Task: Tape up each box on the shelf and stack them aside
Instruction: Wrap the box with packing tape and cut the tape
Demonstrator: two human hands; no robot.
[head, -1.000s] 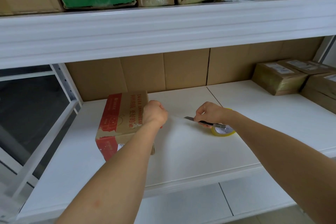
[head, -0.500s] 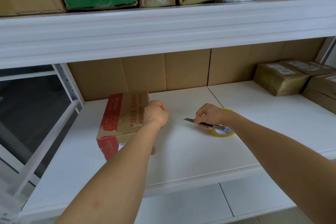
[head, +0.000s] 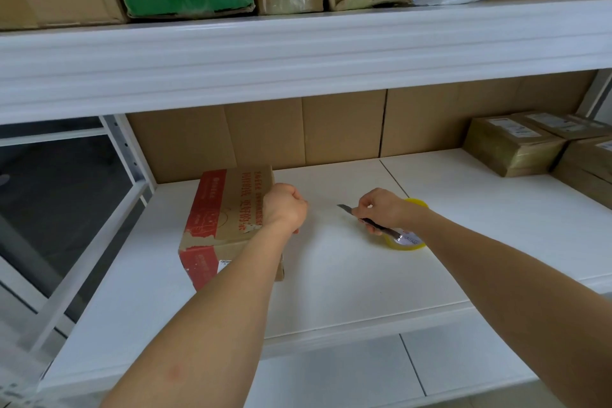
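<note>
White shelf [head: 331, 291]: box [head: 225, 209] left, hands apart.

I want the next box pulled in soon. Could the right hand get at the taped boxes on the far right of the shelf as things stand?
Probably not yet: the right hand grips a utility knife, though the shelf toward the taped boxes lies bare.

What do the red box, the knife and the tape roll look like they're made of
Red box: matte brown corrugated cardboard with red print; torn, creased edges. Knife: blade looks like bare grey metal, handle dark, probably plastic. Tape roll: glossy, yellowish translucent plastic film, likely on a card core.
</note>
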